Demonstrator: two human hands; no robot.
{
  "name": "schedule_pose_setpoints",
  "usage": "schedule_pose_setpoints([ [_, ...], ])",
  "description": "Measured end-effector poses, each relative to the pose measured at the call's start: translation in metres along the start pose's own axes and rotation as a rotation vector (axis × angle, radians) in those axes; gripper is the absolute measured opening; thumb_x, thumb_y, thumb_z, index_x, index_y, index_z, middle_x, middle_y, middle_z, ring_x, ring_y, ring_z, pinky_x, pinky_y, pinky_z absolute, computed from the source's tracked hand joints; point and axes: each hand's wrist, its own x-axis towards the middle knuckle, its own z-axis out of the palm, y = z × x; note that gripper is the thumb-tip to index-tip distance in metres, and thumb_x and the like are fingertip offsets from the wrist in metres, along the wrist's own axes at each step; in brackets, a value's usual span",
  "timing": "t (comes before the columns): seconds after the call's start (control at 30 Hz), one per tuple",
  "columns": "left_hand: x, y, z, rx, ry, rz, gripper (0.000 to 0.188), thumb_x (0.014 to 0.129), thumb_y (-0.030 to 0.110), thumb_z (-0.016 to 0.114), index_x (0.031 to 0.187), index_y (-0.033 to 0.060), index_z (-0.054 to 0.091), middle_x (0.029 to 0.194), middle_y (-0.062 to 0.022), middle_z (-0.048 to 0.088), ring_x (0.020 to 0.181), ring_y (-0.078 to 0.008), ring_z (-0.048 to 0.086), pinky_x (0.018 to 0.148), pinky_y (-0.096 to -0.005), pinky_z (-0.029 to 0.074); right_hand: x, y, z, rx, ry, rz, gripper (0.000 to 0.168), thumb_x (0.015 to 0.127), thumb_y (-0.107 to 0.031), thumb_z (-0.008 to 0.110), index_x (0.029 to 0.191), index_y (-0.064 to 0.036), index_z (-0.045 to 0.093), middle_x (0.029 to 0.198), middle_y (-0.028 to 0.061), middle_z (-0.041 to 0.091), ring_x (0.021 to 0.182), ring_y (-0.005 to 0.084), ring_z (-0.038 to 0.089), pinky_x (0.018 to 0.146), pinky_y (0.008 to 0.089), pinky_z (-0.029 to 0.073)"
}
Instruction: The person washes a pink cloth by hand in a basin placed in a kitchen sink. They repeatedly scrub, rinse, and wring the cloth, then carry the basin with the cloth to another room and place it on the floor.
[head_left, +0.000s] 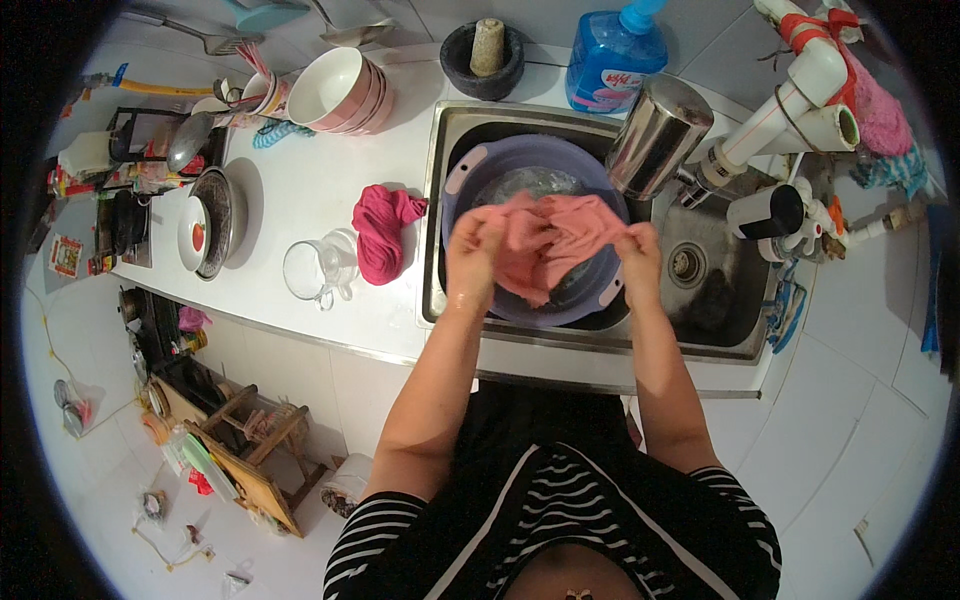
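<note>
A wet-looking coral-pink cloth (551, 236) is stretched between my two hands above a purple plastic basin (540, 150). My left hand (474, 251) grips its left end, and my right hand (639, 251) pinches the right corner. Water shows in the basin, which stands in the left bowl of a stainless steel double sink (433, 217). Left of the sink, a twisted magenta cloth (381, 244) lies on the white counter (300, 191), with a clear glass mug (307, 270) beside it.
Behind the sink stand a stone mortar (457, 64) with a pestle (488, 46) and a blue pump bottle (600, 64). A metal cylinder (660, 135) and white pipes (765, 124) overhang the sink's right part. Stacked pink bowls (349, 97) and a nested metal bowl (234, 225) occupy the counter's left.
</note>
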Motion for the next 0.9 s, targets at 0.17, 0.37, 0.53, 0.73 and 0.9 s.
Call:
schedule_pose_setpoints([
  [0.17,0.004,0.016,-0.026,-0.088,0.194,0.163,0.016,0.093,0.012,0.055,0.106,0.0034,0.055,0.11,-0.0066,0.06,0.103,-0.0158,0.057,0.089,-0.0273,0.044,0.003,-0.011,-0.019,0.252,0.171,0.26,0.004,0.092,-0.008,0.052,0.095,-0.009,0.05,0.089,0.001,0.053,0.077,0.0111,0.05,0.07,0.0279,0.045],
  [0.37,0.033,-0.023,-0.037,0.786,0.26,0.247,0.028,0.087,0.005,0.057,0.114,0.0037,0.049,0.114,-0.0139,0.059,0.105,-0.0248,0.058,0.092,-0.0347,0.044,0.012,-0.012,0.011,-0.732,-0.004,-0.364,0.02,0.09,-0.018,0.055,0.106,-0.006,0.051,0.101,0.0123,0.06,0.088,0.0256,0.06,0.078,0.0363,0.047],
  [0.53,0.076,-0.11,-0.026,1.916,-0.186,0.142,0.071,0.086,0.028,0.056,0.147,0.0181,0.02,0.153,-0.0149,0.011,0.137,-0.0343,0.022,0.106,-0.0422,0.03,0.029,-0.001,0.083,-1.451,-0.537,-0.223,0.09,0.073,-0.037,0.071,0.146,-0.024,0.02,0.152,0.0135,0.01,0.139,0.0348,0.011,0.11,0.0483,0.017],
  [0.73,0.104,-0.137,-0.006,1.846,-0.25,-0.183,0.062,0.086,0.027,0.056,0.141,0.0154,0.032,0.151,-0.0144,0.017,0.135,-0.0318,0.028,0.104,-0.0441,0.031,0.053,0.133,0.087,-1.628,-0.532,-0.172,0.075,0.079,-0.031,0.064,0.143,-0.011,0.03,0.146,0.0124,0.029,0.132,0.0325,0.028,0.108,0.0446,0.025],
  [0.9,0.12,-0.136,-0.01,0.34,0.117,-0.568,0.042,0.087,0.03,0.054,0.124,0.0113,0.048,0.132,-0.015,0.045,0.122,-0.0321,0.044,0.1,-0.0476,0.035,0.072,0.101,0.095,-0.706,-0.328,0.264,0.039,0.069,-0.018,0.07,0.103,-0.004,0.055,0.134,0.0172,0.04,0.115,0.0388,0.046,0.096,0.0409,0.041],
])
